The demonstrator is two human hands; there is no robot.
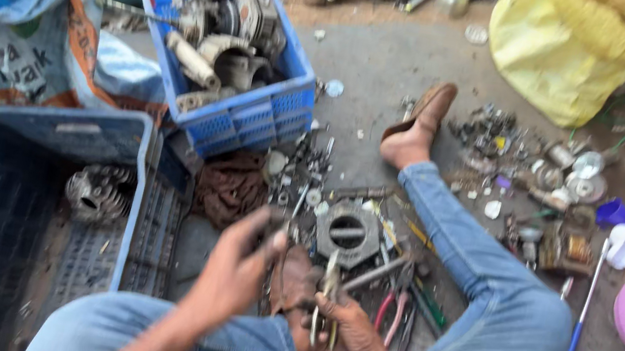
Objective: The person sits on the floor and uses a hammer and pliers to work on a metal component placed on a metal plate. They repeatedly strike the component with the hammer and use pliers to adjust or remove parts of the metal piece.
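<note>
Left hand (pixel 233 268) clamped on a small dark metal part (pixel 277 220), right hand (pixel 342 329) gripped pliers (pixel 326 305), round metal housing (pixel 348 232) at twelve o'clock, blue crate (pixel 242 117) at eleven o'clock.

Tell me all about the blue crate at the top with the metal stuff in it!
The blue crate is plastic, box-shaped, with slotted side walls and a solid rim. It stands on the ground, turned at an angle, between the printed sack and the person's foot. It is piled with dirty grey metal machine parts that rise above the rim. Its lower corner reaches the dark crate. Neither hand touches it.
</note>
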